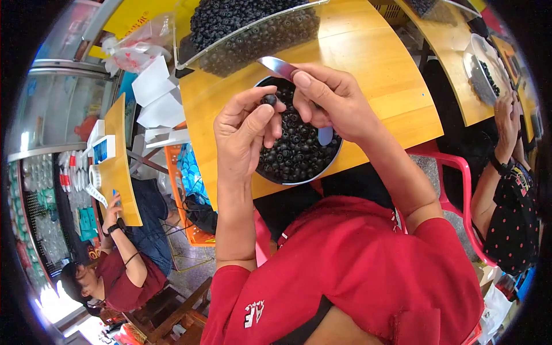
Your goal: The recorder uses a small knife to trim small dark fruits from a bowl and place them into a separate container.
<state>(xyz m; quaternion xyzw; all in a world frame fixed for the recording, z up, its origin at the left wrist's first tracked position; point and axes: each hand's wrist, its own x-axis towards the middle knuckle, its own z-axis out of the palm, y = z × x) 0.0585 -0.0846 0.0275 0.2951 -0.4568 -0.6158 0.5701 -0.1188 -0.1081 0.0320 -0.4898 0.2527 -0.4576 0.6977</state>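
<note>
While the left hand (244,129) pinches a dark bead (269,99), the right hand (328,98) grips a metal blade (277,66) (above a bowl (339,155) of beads).

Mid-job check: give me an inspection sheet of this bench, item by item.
Surface: yellow wooden table.
Job's things: round bowl of dark beads; one bead pinched in left hand; metal blade in right hand.
Clutter: clear tray heaped with beads.
Fingers: both hands closed on their items.
Cables: nothing seen.
Surroundings: seated co-worker left, another person right.
</note>
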